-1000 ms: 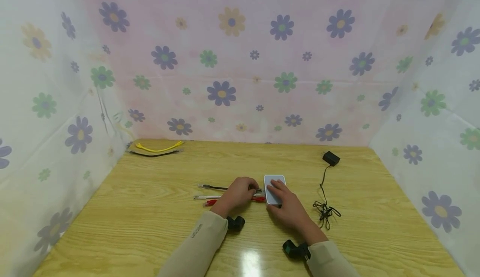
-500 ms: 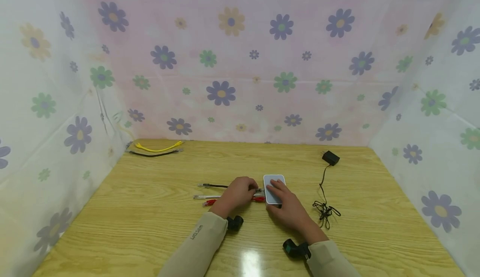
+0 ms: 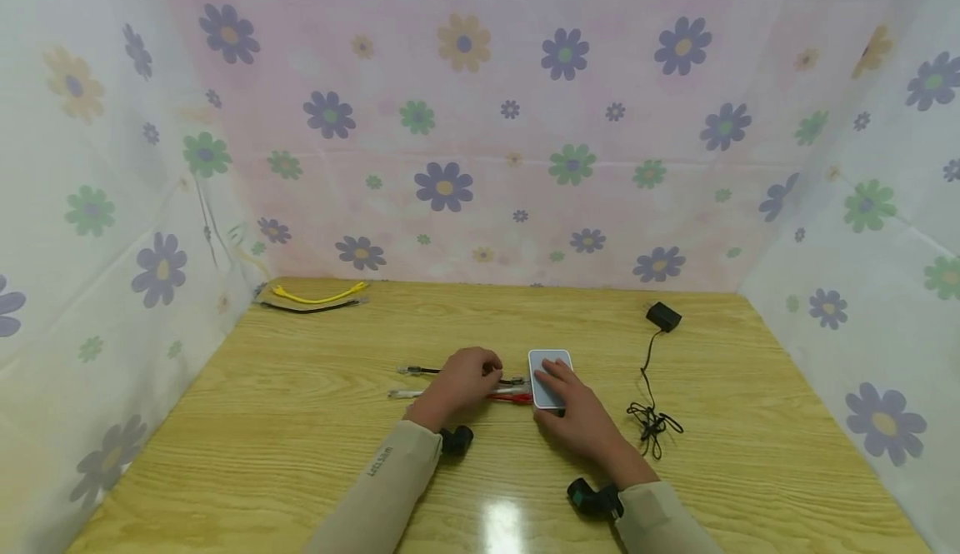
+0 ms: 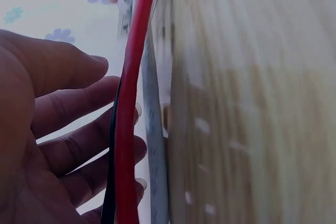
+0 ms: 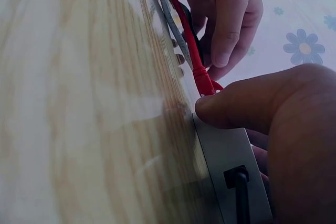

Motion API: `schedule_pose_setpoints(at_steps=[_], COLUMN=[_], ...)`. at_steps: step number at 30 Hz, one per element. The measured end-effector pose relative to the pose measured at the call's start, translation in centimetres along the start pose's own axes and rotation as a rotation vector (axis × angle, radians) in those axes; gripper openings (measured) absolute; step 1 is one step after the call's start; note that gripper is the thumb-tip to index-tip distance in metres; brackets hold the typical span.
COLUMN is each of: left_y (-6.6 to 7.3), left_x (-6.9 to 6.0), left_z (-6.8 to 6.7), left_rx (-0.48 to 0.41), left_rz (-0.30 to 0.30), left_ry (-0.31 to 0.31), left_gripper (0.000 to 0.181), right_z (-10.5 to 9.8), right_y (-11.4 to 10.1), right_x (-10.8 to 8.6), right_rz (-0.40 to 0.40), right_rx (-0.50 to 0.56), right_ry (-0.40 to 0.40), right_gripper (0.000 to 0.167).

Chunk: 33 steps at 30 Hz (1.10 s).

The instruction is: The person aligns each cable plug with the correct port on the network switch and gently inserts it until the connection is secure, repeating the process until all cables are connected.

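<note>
A flat white box, apparently a network switch (image 3: 542,361), lies mid-table. My right hand (image 3: 581,421) holds it, fingers spread across the top and thumb on its near side. In the right wrist view, a black cord fills a socket in the switch's side (image 5: 223,148) and a red plug meets its corner. Red (image 3: 512,398), grey-white (image 3: 408,394) and black (image 3: 423,370) network cables run left from it. My left hand (image 3: 459,383) hovers over them; in the left wrist view its thumb and loosely bent fingers stand apart behind the red cable (image 4: 128,108), pinching nothing.
A black power adapter (image 3: 663,316) lies at back right, its cord (image 3: 654,421) bunched right of my hand. Yellow (image 3: 318,300) and black (image 3: 307,311) cables lie at the back left corner. Flowered cloth (image 3: 480,121) walls in the wooden table (image 3: 300,454).
My left hand has let go near the plugs beside the switch and drawn a little left along the cables. The right hand and the switch stay in place.
</note>
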<state>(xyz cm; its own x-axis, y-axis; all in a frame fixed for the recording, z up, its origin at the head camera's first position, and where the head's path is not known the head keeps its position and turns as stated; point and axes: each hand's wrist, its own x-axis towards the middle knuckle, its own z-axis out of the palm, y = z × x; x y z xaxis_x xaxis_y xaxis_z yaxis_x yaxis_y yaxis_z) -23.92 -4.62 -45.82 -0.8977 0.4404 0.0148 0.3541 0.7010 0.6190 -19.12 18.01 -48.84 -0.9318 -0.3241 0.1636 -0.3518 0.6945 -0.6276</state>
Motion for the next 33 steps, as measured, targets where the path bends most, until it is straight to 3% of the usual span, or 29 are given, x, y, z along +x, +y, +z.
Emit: schedule_pose_setpoints(at_steps=[7, 20, 33], left_y=[-1.3, -3.5, -7.4], left_x=[0.0, 0.0, 0.1], left_z=[-1.0, -3.7, -6.3], left_rx=[0.018, 0.069, 0.122], left_rz=[-0.010, -0.117, -0.178], left_ry=[0.040, 0.115, 0.153], left_gripper=[0.022, 0.022, 0.027], right_z=[0.1, -0.1, 0.1], right_y=[0.2, 0.0, 0.1], right_x=[0.1, 0.0, 0.0], right_rz=[0.007, 0.002, 0.007], right_rx=[-0.003, 0.004, -0.028], right_ry=[-0.004, -0.008, -0.008], right_gripper=[0.061, 0.061, 0.060])
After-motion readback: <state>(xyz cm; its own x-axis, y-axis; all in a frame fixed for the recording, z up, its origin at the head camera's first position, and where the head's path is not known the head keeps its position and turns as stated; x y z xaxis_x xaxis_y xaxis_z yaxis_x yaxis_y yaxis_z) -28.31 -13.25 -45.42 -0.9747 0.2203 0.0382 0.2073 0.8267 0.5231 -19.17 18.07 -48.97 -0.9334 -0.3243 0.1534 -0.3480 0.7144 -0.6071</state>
